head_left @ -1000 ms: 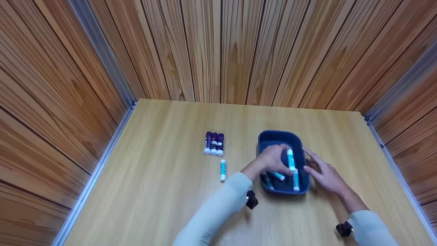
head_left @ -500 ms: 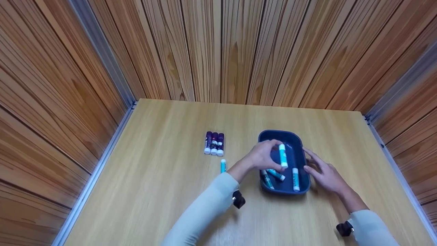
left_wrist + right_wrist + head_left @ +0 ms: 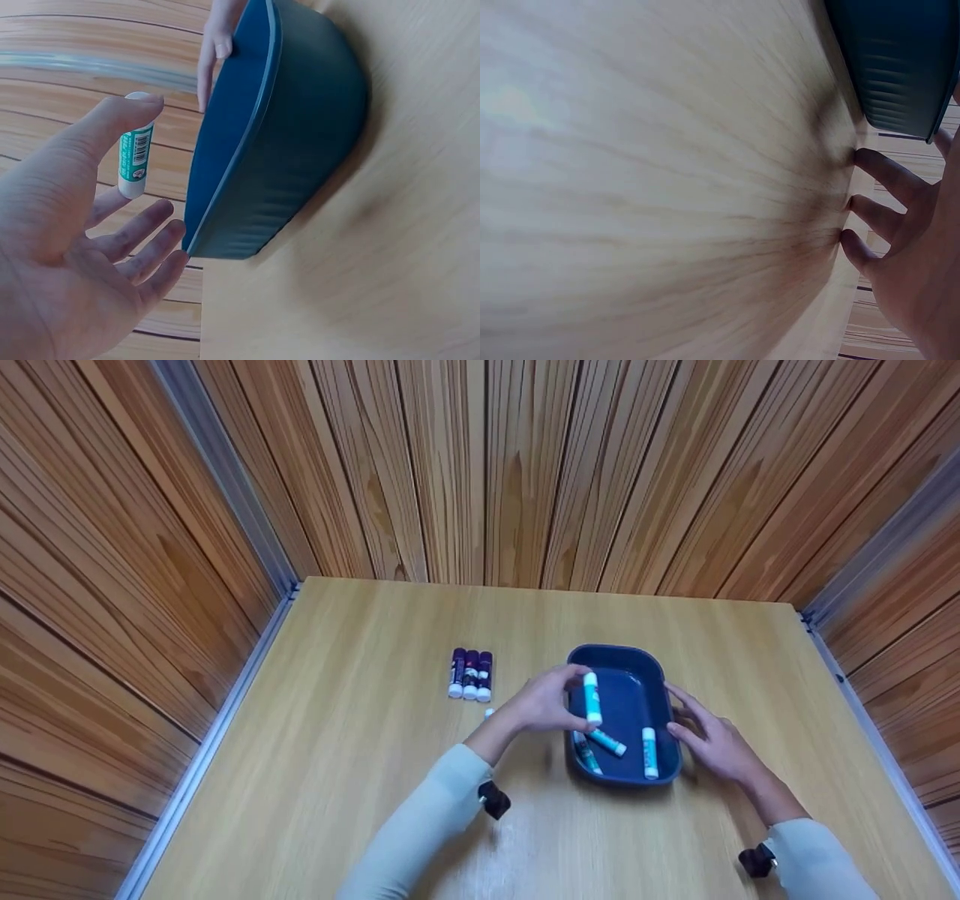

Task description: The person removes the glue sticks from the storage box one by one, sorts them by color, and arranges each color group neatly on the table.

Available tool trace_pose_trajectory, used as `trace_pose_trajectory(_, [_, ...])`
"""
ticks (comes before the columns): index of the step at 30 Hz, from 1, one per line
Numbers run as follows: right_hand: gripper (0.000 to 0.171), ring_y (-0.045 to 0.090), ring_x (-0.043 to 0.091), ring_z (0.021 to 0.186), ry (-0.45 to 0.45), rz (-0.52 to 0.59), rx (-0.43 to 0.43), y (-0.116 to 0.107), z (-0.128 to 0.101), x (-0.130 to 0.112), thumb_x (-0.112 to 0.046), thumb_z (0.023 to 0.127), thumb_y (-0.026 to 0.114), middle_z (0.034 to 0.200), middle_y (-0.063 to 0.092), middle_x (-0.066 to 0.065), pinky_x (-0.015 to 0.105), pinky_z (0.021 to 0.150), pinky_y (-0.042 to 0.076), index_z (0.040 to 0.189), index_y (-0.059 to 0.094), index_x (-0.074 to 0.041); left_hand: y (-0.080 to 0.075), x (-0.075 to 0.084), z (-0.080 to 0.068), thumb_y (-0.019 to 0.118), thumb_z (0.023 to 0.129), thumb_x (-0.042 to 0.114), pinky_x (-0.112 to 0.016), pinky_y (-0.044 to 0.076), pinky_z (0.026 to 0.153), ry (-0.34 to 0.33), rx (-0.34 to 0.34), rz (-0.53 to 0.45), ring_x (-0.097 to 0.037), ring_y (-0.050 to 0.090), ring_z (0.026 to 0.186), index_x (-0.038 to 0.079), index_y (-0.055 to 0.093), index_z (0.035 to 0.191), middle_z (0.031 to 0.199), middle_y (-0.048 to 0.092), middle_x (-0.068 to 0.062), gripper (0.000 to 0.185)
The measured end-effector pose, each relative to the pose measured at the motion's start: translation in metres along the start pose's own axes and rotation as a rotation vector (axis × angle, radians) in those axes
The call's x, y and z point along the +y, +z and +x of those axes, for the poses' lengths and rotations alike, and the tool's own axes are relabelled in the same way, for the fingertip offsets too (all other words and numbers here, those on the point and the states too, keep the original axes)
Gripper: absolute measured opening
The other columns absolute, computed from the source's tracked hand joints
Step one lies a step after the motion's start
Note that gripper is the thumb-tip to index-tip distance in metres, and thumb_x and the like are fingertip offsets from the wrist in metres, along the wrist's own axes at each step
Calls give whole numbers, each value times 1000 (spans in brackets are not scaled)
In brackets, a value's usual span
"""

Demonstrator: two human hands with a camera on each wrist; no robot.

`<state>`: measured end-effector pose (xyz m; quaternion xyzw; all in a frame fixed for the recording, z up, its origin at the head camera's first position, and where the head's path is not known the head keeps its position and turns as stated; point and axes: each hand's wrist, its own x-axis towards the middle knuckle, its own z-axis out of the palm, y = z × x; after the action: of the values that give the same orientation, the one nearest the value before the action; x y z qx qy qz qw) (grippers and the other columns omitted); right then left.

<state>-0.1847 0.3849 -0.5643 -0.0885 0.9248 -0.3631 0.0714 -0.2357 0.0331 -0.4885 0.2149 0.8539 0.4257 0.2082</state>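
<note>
My left hand [image 3: 561, 699] pinches a teal-and-white glue stick [image 3: 592, 699] upright over the left rim of the dark blue tray [image 3: 637, 660]. In the left wrist view the stick [image 3: 136, 153] stands between thumb and finger of that hand [image 3: 75, 247], beside the tray's wall [image 3: 300, 135]. Three more teal sticks lie in the tray: two near its front left [image 3: 587, 755] [image 3: 607, 742] and one at the front right [image 3: 649, 752]. My right hand [image 3: 705, 735] rests open against the tray's right side, fingers spread on the table [image 3: 870, 217].
Three purple glue sticks [image 3: 470, 675] lie side by side on the wooden table [image 3: 360, 750], left of the tray. Another teal stick [image 3: 489, 712] just below them is mostly hidden by my left wrist. Wood-panelled walls enclose the table on three sides.
My left hand has lifted a teal stick up from inside the tray and carried it left to the tray's left rim. The right hand has stayed put.
</note>
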Motion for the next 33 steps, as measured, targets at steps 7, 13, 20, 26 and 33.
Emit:
trace_pose_trajectory(7, [72,50,61,157,-1,4,-1,0,1,-1,-40,119,56,172,48,34,85,123,36,182,22,-28,-13,-11,-14,95,94,30,-50,55,124,-1,45,3,-28,58,153,22,50,168,164,62,-7,87])
trace_pose_trajectory(13, [73,47,61,159,8,4,-9,-1,1,0,-42,119,55,175,45,33,85,124,35,182,19,-32,-28,-27,-27,94,94,28,-54,52,128,2,53,3,-30,55,158,21,48,170,169,59,-9,88])
trace_pose_trajectory(20, [72,50,60,157,1,-16,3,-2,1,-3,-37,119,57,170,52,33,89,124,31,182,22,-32,-47,-46,-41,93,94,29,-57,49,130,35,42,20,-31,54,159,22,48,170,168,59,-7,88])
trace_pose_trajectory(26, [73,49,60,158,13,-13,0,-1,0,-3,-38,119,58,171,51,32,88,124,32,182,21,-32,-57,-64,-52,93,95,24,-58,50,129,39,49,1,-33,54,158,20,49,169,167,59,-9,86])
trace_pose_trajectory(33, [73,49,60,158,18,-14,-3,-1,0,-3,-40,119,57,173,49,32,88,124,33,182,21,-33,-66,-84,-66,93,95,25,-60,50,129,-13,60,-49,-39,52,159,19,46,170,167,58,-13,89])
